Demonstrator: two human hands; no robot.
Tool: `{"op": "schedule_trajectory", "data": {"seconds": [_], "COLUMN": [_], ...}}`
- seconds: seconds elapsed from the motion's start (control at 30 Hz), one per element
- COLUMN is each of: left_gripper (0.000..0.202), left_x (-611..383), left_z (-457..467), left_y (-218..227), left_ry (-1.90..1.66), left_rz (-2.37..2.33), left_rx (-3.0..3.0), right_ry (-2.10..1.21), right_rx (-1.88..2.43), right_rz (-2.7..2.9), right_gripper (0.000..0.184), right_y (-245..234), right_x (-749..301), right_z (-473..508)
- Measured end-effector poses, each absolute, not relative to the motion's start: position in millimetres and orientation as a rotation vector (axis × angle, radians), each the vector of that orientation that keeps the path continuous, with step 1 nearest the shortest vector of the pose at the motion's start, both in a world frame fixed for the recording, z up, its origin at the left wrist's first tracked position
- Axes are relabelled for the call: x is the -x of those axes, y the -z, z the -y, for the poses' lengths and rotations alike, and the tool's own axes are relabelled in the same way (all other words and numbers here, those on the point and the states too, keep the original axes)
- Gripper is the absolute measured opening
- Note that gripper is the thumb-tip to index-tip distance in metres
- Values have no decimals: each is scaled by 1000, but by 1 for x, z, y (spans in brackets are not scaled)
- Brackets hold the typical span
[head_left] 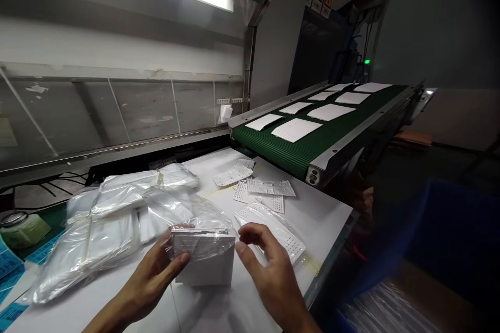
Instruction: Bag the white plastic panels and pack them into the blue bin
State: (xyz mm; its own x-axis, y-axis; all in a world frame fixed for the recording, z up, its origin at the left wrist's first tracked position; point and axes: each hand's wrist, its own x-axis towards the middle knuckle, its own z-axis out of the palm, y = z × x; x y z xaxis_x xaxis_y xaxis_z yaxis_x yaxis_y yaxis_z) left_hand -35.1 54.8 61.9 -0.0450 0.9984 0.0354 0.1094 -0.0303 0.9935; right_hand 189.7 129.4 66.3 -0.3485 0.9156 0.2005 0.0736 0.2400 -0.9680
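At the white work surface (326, 221), far left, a jar with a green label (21, 230) sits by blue-printed sheets (11, 269). Next along is a loose heap of clear plastic bags (103, 223) with white contents showing through. Left hand (152, 276) is clamped on the left side of a white stack in a clear plastic bag (203, 257), with the bag's loose end bunched on top. The stack sits between the hands, tilted slightly and resting on the surface. Right hand (269, 270) is open and just beside the stack, not touching it, so the hands are apart. Nearest the right hand, a clear bag with a perforated white sheet inside (273, 231) lies flat. Behind it are loose perforated white sheets (269, 187). Further back, a green conveyor belt (312, 138) carries plain white sheets (295, 130) in rows. Far right, low down, is a blurred blue bin (441, 229).
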Motion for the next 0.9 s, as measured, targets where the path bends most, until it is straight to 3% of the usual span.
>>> {"op": "schedule_trajectory", "data": {"seconds": [0.3,0.43,0.6,0.67,0.77,0.8,0.9], "left_gripper": [43,45,43,42,40,39,38], "left_x": [38,39,42,43,44,44,47], "left_z": [-60,-61,-61,-58,-52,-51,-52], "left_y": [-53,-49,-34,-24,-12,-11,-20], "left_ry": [-1198,-1260,-1253,-1202,-1145,-1133,-1122], "left_rz": [-1332,-1255,-1256,-1263,-1255,-1248,-1204], "left_rx": [-1324,-1308,-1348,-1326,-1303,-1304,-1291], "right_ry": [-1878,-1610,-1322,-1327,-1528,-1599,-1638], "right_rx": [768,891,1051,1074,914,819,717], "right_rz": [978,1114,1584,1564,1541,1583,1752], "right_gripper": [27,16,21,33,74,78,52], "right_y": [-76,-53,-19,-16,-30,-37,-43], "right_x": [-165,-159,-167,-173,-175,-173,-160], "right_z": [-150,-142,-131,-132,-139,-142,-148]}}
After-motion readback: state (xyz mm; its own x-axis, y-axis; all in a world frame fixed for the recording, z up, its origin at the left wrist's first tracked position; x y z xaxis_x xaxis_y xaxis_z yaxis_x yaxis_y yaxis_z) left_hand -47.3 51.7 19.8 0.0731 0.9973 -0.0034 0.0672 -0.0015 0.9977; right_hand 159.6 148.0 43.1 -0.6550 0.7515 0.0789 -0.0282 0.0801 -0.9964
